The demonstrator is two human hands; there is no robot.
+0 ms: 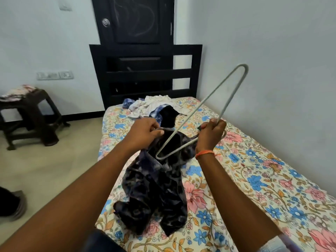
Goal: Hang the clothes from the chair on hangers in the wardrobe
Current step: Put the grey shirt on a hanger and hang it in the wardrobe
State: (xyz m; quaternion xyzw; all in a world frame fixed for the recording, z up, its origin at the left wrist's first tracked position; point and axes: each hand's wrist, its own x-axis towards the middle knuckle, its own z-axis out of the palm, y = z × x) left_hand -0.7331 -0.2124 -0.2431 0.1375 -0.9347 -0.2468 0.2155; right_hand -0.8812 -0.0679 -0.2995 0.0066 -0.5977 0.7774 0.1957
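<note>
Hanger (205,104) tilted in right hand (211,135), garment (156,182) pinched by left hand (143,133)

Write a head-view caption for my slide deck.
Both hands work a grey hanger into a dark garment.

Dark mottled fabric garment (156,182) on the floral-sheeted bed (254,188), centre; pale crumpled clothes heap (151,106) at its far edge; brown plastic stool (31,115) left, on the floor.

Both bare arms were extended forward; the left hand (145,132) was curled in a pinch, the right hand (211,132) clenched, wrist raised.
</note>
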